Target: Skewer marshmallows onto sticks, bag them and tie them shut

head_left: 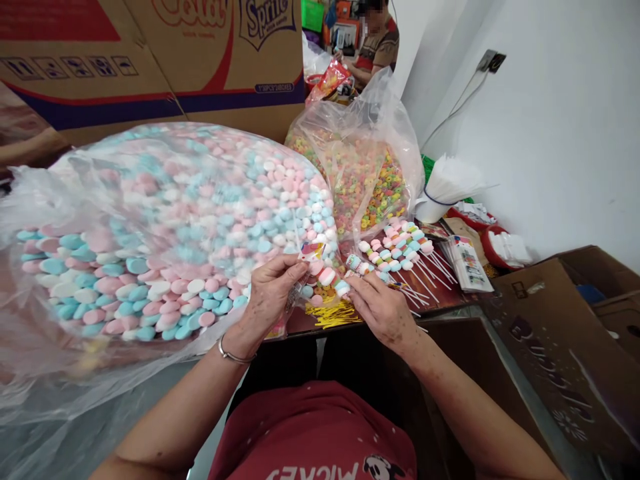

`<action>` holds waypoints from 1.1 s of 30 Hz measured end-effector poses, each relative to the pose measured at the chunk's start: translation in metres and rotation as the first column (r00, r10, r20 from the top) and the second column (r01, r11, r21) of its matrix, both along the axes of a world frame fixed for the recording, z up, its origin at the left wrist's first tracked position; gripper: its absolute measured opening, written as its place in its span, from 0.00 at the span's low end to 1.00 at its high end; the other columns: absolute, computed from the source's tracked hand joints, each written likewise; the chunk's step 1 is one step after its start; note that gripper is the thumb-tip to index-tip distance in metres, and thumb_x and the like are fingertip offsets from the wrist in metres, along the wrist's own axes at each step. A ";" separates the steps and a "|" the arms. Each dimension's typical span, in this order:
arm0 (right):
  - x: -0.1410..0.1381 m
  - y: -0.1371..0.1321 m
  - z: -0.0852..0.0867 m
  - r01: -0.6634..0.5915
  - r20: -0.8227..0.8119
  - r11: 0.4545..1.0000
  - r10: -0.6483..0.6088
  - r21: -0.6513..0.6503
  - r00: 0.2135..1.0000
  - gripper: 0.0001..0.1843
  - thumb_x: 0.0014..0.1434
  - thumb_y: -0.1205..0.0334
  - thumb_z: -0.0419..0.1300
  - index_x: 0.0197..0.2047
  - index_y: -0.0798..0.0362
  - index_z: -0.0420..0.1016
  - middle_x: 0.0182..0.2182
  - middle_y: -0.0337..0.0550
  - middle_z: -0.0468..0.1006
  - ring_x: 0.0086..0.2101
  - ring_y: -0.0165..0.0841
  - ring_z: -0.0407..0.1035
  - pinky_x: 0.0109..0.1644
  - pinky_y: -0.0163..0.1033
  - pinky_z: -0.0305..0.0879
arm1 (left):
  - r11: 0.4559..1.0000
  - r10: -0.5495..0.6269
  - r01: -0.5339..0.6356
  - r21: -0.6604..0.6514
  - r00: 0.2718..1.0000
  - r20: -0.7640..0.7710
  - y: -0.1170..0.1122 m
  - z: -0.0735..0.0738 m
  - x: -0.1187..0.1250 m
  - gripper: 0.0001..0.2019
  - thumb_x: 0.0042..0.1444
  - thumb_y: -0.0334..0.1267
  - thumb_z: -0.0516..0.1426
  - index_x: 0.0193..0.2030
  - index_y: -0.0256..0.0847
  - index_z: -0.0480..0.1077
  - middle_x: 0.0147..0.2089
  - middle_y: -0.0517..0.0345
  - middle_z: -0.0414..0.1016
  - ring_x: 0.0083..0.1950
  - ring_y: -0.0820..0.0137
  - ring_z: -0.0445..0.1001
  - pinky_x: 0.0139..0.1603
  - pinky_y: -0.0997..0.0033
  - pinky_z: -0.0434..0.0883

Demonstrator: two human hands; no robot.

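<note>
My left hand [270, 293] is closed, pinching the open end of a small clear printed bag [310, 257]. My right hand [383, 310] is closed on a marshmallow skewer [330, 277] with pink, white and blue pieces, its candy end at the little bag's mouth. Both hands meet over the table edge, just in front of a huge clear bag of pink, blue and white marshmallows [165, 227]. Yellow twist ties [333, 313] lie under the hands.
Finished marshmallow skewers [400, 250] lie in a row right of the hands, beside a clear bag of colourful cereal rings [370, 187]. Small flat bags [467, 263], white sticks [447, 183], cardboard boxes [560, 347] and a big printed carton [150, 60] surround the table. Another person [375, 40] sits behind.
</note>
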State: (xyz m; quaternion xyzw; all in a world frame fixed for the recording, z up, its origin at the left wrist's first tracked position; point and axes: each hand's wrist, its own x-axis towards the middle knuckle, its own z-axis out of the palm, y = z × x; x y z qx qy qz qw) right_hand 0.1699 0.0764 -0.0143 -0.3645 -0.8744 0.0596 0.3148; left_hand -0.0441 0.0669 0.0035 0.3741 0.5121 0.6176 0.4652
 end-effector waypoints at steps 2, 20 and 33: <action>0.000 0.002 -0.002 0.012 -0.039 0.999 -0.010 0.032 0.999 0.17 0.69 0.64 0.49 0.58 0.53 0.70 0.40 0.47 0.79 0.39 0.34 0.76 0.43 0.36 0.74 | 1.000 -0.005 0.005 0.007 1.000 -0.015 0.000 -0.002 -0.001 0.09 0.45 0.40 0.68 0.32 0.39 0.79 0.28 0.60 0.79 0.26 0.72 0.78 0.27 0.75 0.76; 0.067 0.021 0.039 -0.008 -0.190 0.986 0.040 0.164 0.981 0.11 0.63 0.70 0.57 0.45 0.50 0.77 0.35 0.43 0.79 0.36 0.32 0.74 0.43 0.37 0.73 | 0.898 -0.183 0.378 0.225 0.787 -0.590 -0.001 -0.002 -0.024 0.07 0.56 0.40 0.64 0.33 0.39 0.79 0.32 0.54 0.80 0.31 0.71 0.74 0.31 0.75 0.70; 0.065 0.026 0.039 -0.023 -0.097 0.972 0.046 0.233 0.994 0.11 0.64 0.69 0.55 0.45 0.51 0.77 0.34 0.44 0.80 0.35 0.34 0.73 0.42 0.40 0.72 | 0.953 -0.212 0.296 0.072 0.813 -0.542 -0.003 -0.004 -0.020 0.04 0.52 0.37 0.63 0.32 0.40 0.79 0.27 0.58 0.78 0.27 0.72 0.73 0.28 0.77 0.69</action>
